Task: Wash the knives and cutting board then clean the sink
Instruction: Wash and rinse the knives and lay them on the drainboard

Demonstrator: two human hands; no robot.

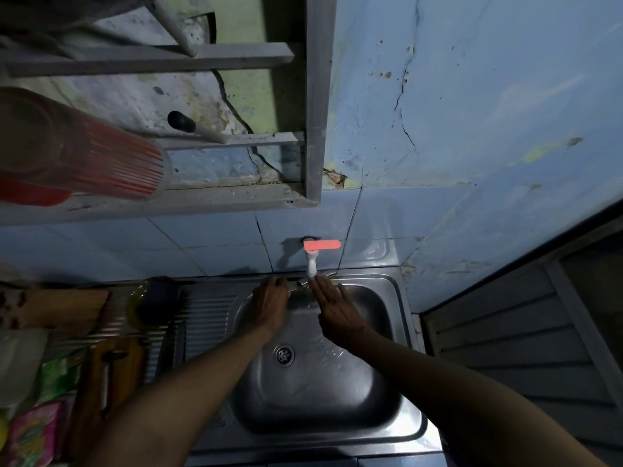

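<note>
Both hands were held open and empty at the sink's (387,291) back rim, the right hand (332,306) under the tap (312,262), the left hand (269,303) beside it; water would best be swept toward the drain (285,354), while the cutting board (111,375) lay well left of the left hand.

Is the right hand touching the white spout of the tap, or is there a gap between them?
Cannot tell. In the head view the right hand lies flat under the white spout, its fingertips meeting the spout's mouth in the picture, but the dim image shows neither contact nor gap plainly.
</note>
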